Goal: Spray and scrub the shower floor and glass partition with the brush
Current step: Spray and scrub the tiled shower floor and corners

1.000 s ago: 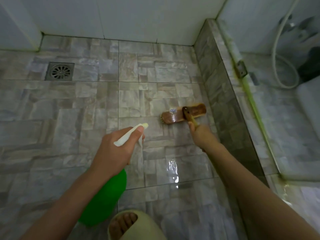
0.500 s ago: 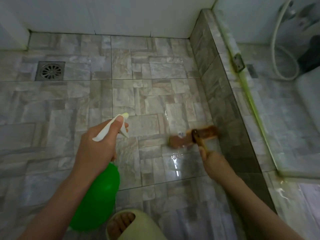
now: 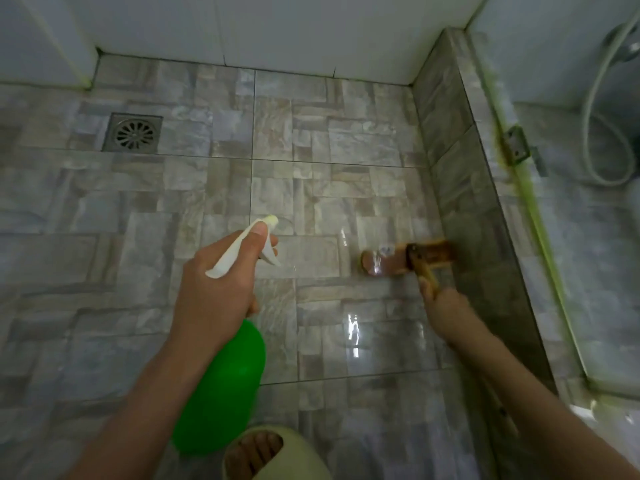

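The brush (image 3: pixel 394 259) lies on the shower floor (image 3: pixel 145 237), straight ahead of the right hand (image 3: pixel 446 306) and further from the person. Its short handle runs back from the brown head into this hand. The hand is closed around the handle, though it is blurred and the single fingers cannot be told apart. The long axis of the head goes across the view from left to right, and its right end is just beside the foot of the low tiled kerb (image 3: pixel 460 188); whether it touches the kerb I cannot tell. I judge that the next stroke has room only forward, backward or to the left, because the kerb closes the right side. The left hand (image 3: pixel 214 289) is well apart on the left. It grips the neck of the green spray bottle (image 3: pixel 221 389), with the thumb along the white head, and the nozzle points ahead to the tiles left of the brush. Between the hands a wet patch (image 3: pixel 353 327) shines on the stone-pattern tiles. The glass partition (image 3: pixel 588 271) stands on the kerb with a greenish line along its base, and appears not yet scrubbed. A drain (image 3: pixel 133 133) sits far left near the white wall (image 3: pixel 277 29), and a slipper (image 3: pixel 298 452) is at the bottom edge.
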The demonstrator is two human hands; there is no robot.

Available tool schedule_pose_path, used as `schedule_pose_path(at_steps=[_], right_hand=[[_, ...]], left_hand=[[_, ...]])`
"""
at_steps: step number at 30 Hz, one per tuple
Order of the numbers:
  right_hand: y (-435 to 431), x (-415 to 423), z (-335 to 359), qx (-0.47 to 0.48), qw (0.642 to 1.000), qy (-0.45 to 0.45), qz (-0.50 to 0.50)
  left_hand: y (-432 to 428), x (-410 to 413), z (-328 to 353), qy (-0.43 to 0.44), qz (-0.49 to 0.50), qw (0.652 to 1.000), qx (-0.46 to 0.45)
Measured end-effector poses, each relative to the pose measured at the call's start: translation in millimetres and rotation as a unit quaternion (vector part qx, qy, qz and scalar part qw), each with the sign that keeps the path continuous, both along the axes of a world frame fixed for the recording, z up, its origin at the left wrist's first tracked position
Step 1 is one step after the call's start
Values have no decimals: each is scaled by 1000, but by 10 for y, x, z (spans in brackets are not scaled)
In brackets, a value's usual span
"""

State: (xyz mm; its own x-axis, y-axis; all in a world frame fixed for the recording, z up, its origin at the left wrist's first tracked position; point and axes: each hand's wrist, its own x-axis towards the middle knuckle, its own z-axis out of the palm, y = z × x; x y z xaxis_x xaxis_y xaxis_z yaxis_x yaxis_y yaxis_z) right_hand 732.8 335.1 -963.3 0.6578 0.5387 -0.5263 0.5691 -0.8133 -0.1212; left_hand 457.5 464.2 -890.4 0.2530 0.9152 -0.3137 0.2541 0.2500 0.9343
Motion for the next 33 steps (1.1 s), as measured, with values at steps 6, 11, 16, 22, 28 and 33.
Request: schedule_pose_path(at_steps=[6,11,16,22,28,33], right_hand=[[1176,438,-108,76,996,15,40],[16,-89,-142,46,997,32,-43],[919,311,-107,58,998,11,9],[1229,599,-219,70,997,30,-19],[240,281,-331,29,997,-5,-68],[1647,702,-149,68,996,27,-45]], left_hand=[[-15,-81,-25,13,3,1000,-5],[-15,-220,-5,14,27,999,-27],[18,-376,-67,13,41,999,-23],[-7,-461,-59,31,39,999,-20],[36,-505,-35,22,74,997,-23],[96,-455,-78,28,58,998,-13]])
